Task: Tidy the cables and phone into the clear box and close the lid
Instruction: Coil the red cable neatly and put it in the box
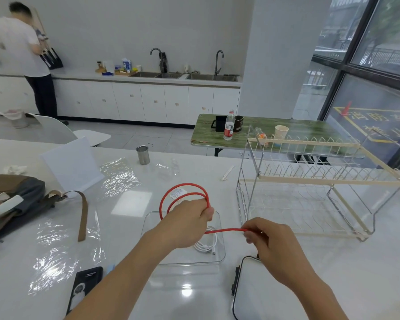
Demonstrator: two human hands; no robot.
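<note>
In the head view, the left hand (189, 218) grips a coiled red cable (184, 197) at the centre of the frame, fingers curled round the loops, which stand up above the hand. The right hand (268, 241), lower right of centre, pinches the free run of the same cable between thumb and fingers, so a short red stretch spans the gap between both hands. Beneath them sits the clear box (221, 255), open, with a white cable (208, 245) coiled inside. The lid (252, 296), dark-edged with a black latch, lies just beside the box at the lower right. A black phone (84, 287) lies at the lower left on the white table (356, 273), apart from the box. A wire dish rack (310, 181) stands at the right, a metal cup (143, 154) above centre, and a grey-brown bag (16, 199) at the left edge.
</note>
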